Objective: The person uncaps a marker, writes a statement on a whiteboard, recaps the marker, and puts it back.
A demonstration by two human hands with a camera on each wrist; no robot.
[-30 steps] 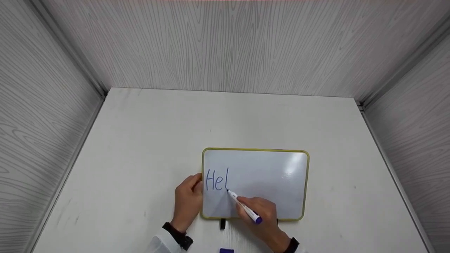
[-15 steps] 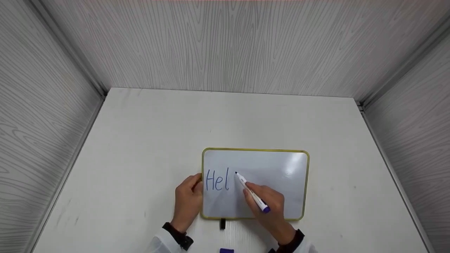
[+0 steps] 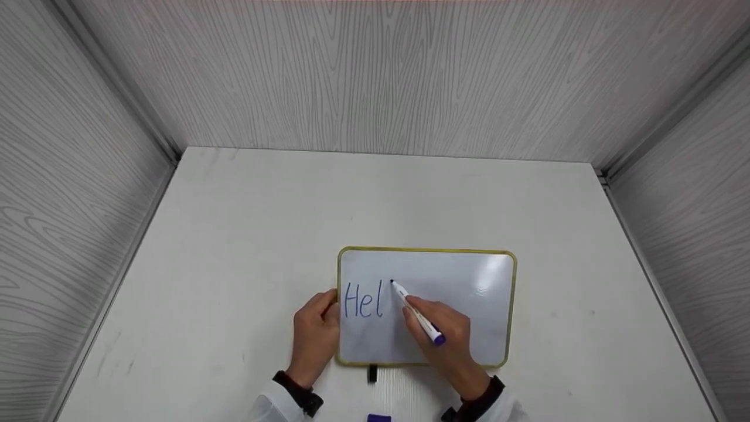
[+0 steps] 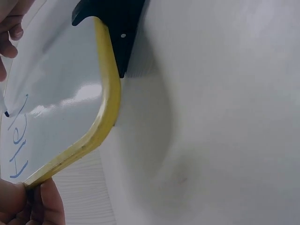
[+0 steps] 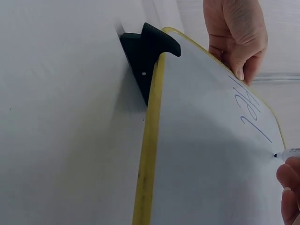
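A whiteboard (image 3: 445, 275) with a yellow frame stands propped on the table, the letters "Hel" (image 3: 363, 300) written in blue at its left. My left hand (image 3: 315, 334) grips the board's left edge; in the left wrist view the thumb and fingers (image 4: 51, 201) pinch the frame. With my right hand (image 3: 445, 334) I hold a white marker (image 3: 419, 313) with a purple end, its dark tip at the board just right of the "l", near that letter's top. The right wrist view shows the marker (image 5: 291, 153) at its right edge, tip at or very near the surface.
Black stand clips (image 5: 150, 51) hook over the board's lower edge; one clip (image 3: 372, 374) shows in the head view. A purple marker cap (image 3: 378, 418) lies on the white table (image 3: 234, 234) at the front. Wood-grain panels (image 3: 375, 76) enclose the back and sides.
The marker tip has left the foot of the "l" and moved right and up beside its top, the right hand moving along. The left hand stays on the board's edge.
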